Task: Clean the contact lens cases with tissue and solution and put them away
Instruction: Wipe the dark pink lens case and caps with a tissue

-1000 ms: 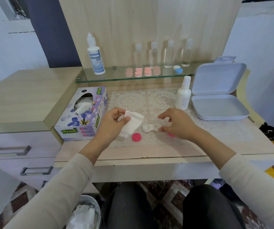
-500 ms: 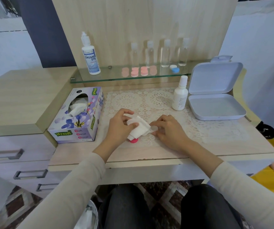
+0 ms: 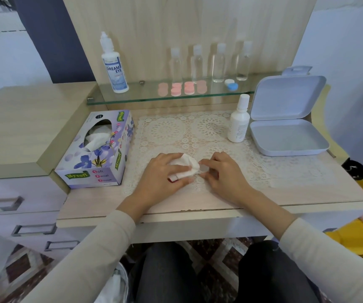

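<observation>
Head view: two hands, left [image 3: 162,173] gripping one tissue [image 3: 186,167], right [image 3: 224,171] pinching one lens case [image 3: 203,168].

The tissue [image 3: 185,168] and the left hand [image 3: 162,174] cover most of the lens case [image 3: 203,168] — only one pale round well shows, beside the right hand [image 3: 224,171]. A sliver of red [image 3: 171,179] peeks from under the tissue; what it is cannot be told. The bin [image 3: 119,285] is cut by the bottom edge, and the small bottle's [image 3: 239,123] print is too fine to read.
</observation>
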Demonstrator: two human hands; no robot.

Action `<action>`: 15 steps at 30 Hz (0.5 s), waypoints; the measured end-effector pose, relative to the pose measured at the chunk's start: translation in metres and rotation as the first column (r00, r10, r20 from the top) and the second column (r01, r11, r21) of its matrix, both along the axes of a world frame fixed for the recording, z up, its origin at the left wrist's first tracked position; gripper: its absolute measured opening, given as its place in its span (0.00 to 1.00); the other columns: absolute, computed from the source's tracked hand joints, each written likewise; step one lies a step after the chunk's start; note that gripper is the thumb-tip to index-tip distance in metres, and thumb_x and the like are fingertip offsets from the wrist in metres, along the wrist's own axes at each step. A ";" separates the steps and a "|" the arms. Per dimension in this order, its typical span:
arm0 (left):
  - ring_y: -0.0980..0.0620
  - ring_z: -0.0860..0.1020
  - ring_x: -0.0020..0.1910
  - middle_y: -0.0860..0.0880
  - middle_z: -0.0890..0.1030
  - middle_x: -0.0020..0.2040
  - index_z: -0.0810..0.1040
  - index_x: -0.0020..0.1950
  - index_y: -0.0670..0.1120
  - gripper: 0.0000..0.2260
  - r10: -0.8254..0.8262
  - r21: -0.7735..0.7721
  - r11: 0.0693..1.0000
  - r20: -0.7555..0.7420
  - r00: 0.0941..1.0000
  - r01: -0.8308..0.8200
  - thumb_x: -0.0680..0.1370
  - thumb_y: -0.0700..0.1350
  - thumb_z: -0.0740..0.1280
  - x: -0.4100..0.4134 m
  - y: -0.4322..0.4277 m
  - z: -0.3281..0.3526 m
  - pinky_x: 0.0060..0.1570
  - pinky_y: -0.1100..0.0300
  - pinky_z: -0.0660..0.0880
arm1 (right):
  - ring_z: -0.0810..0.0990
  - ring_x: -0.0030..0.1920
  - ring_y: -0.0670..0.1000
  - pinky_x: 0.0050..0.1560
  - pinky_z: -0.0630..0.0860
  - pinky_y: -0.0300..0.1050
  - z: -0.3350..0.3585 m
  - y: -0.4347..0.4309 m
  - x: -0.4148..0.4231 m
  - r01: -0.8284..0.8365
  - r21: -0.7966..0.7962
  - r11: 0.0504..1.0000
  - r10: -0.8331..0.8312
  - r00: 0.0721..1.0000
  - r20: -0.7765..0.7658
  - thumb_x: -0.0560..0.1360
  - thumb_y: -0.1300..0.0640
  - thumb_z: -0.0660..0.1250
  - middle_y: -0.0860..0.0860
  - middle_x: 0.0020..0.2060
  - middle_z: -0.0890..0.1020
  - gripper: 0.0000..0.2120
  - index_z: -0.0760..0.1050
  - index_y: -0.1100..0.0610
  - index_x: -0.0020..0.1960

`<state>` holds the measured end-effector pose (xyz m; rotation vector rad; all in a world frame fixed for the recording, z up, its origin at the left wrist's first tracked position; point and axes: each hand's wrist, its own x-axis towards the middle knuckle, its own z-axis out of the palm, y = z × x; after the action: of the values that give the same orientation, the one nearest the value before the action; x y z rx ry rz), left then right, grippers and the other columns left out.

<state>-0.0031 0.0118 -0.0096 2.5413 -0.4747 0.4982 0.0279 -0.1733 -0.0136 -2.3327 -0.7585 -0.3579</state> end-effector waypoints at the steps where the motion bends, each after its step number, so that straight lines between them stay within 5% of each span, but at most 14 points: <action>1: 0.44 0.77 0.51 0.45 0.80 0.56 0.84 0.48 0.49 0.18 -0.014 0.023 1.000 -0.016 1.000 0.014 0.69 0.60 0.64 0.001 0.002 -0.002 0.50 0.48 0.73 | 0.67 0.39 0.51 0.38 0.60 0.36 -0.001 0.000 0.000 -0.005 0.000 1.000 0.005 1.000 0.004 0.70 0.63 0.71 0.48 0.34 0.67 0.10 0.81 0.59 0.51; 4: 0.44 0.78 0.51 0.44 0.80 0.55 0.84 0.49 0.49 0.18 -0.042 0.047 0.998 -0.022 0.999 0.043 0.70 0.58 0.62 0.004 0.004 -0.005 0.49 0.50 0.72 | 0.67 0.38 0.51 0.39 0.62 0.41 -0.002 -0.001 0.001 -0.013 0.003 1.000 0.013 1.000 0.022 0.69 0.63 0.71 0.49 0.34 0.67 0.10 0.80 0.61 0.50; 8: 0.54 0.73 0.46 0.45 0.82 0.46 0.84 0.44 0.46 0.13 -0.085 0.036 0.996 0.096 0.992 0.082 0.71 0.51 0.63 0.008 0.004 -0.010 0.45 0.57 0.69 | 0.67 0.38 0.51 0.39 0.59 0.33 -0.002 -0.001 0.000 -0.028 0.008 1.000 0.028 0.999 0.031 0.68 0.64 0.70 0.49 0.35 0.67 0.10 0.80 0.61 0.49; 15: 0.55 0.72 0.43 0.48 0.80 0.44 0.81 0.41 0.46 0.07 -0.096 0.000 0.995 0.157 0.983 0.097 0.71 0.46 0.64 0.011 0.004 -0.015 0.45 0.68 0.61 | 0.66 0.38 0.49 0.39 0.59 0.32 -0.002 -0.001 -0.001 -0.043 0.007 0.999 0.042 0.998 0.043 0.67 0.67 0.72 0.49 0.36 0.67 0.12 0.80 0.62 0.51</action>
<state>0.0079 0.0157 -0.0246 2.4684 -0.6484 0.6656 0.0267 -0.1742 -0.0154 -2.3043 -0.8250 -0.3930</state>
